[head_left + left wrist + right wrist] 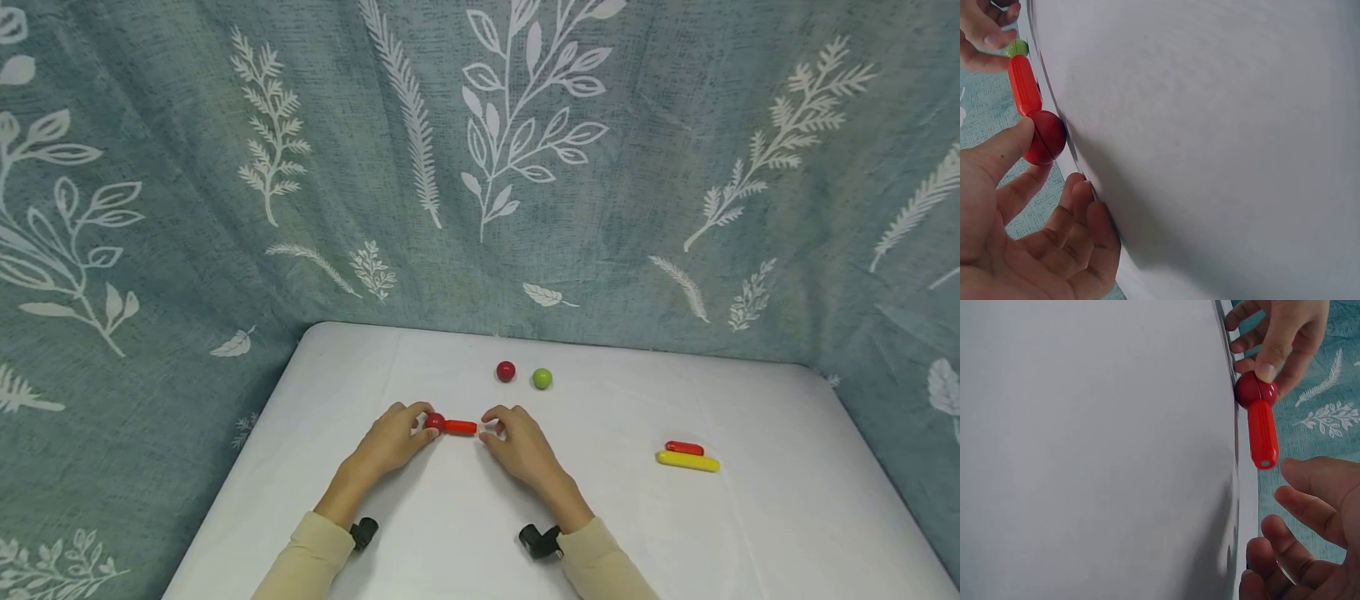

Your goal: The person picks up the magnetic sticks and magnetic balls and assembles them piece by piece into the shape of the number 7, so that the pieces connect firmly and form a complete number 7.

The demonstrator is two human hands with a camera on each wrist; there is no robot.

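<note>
My left hand [392,435] pinches a dark red ball [1045,137] between thumb and index finger, its other fingers loosely bent beside it. A ridged bright red stick [1263,434] extends from the ball toward the right, joined end to end with it. A small hole shows in the stick's free end. Close to that end is my right hand [520,447], its thumb and fingers spread and slightly bent, with a gap between them and the stick in the right wrist view. A green ball [1017,48] lines up with the stick's far end in the left wrist view.
Farther back on the white table [600,533] lie a dark red ball [506,372] and a green ball [542,378]. Off to the right, a short red stick [685,448] lies against a longer yellow stick [687,461]. A leaf-patterned curtain [450,167] hangs behind the table.
</note>
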